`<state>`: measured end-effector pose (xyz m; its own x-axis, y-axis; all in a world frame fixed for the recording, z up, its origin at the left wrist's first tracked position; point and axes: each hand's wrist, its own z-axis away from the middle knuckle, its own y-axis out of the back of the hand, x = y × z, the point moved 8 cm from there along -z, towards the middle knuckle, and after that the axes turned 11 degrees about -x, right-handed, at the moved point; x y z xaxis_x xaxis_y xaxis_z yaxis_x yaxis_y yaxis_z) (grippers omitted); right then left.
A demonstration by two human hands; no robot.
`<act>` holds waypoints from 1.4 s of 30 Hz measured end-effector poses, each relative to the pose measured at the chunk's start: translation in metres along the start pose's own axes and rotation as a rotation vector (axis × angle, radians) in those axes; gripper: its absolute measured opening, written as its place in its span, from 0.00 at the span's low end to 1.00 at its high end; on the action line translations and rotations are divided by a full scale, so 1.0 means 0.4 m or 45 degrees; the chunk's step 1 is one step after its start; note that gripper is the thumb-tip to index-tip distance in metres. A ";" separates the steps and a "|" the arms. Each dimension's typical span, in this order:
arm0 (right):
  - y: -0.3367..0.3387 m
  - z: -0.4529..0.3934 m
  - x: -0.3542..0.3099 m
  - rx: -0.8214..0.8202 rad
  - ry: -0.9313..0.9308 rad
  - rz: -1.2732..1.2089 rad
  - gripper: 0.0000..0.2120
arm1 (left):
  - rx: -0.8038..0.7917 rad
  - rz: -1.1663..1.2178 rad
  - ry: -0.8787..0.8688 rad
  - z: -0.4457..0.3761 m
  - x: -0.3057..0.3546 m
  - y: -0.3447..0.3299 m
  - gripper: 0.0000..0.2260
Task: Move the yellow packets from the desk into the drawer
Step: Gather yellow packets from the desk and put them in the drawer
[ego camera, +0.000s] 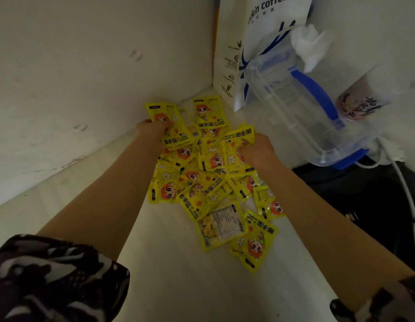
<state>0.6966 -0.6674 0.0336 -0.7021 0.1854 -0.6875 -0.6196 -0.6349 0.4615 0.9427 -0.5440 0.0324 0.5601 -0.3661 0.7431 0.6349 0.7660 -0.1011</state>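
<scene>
Several yellow hand-warmer packets (203, 182) lie in a loose heap on the white desk (183, 287), near the corner of the wall. My left hand (153, 129) grips a small stack of packets (171, 126) at the heap's far left. My right hand (257, 151) grips another few packets (236, 145) at the heap's right side. One packet (221, 225) lies back side up near the front, next to a face-up one (254, 242). No drawer is in view.
A white and blue coffee paper bag (239, 54) stands in the back corner. Right of it a clear plastic box with blue handles (301, 108) leans tilted, beside a printed cup (362, 96). White cables (406, 194) and a dark area lie past the desk's right edge.
</scene>
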 end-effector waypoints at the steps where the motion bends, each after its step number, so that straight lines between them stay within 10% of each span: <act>1: -0.006 0.001 -0.004 -0.014 0.005 -0.025 0.12 | -0.008 -0.002 0.007 0.000 0.000 -0.008 0.15; 19: -0.038 0.050 -0.016 -0.136 -0.120 -0.110 0.12 | 0.010 0.089 0.022 0.072 -0.076 0.095 0.09; 42: -0.021 0.615 0.220 -0.116 0.121 -0.315 0.15 | -0.154 0.190 0.109 0.596 -0.505 0.198 0.08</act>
<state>0.5537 -0.4610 0.1070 -0.4944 0.2746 -0.8247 -0.7309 -0.6448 0.2234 0.7529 -0.2834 0.0319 0.6927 -0.3010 0.6554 0.5978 0.7480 -0.2884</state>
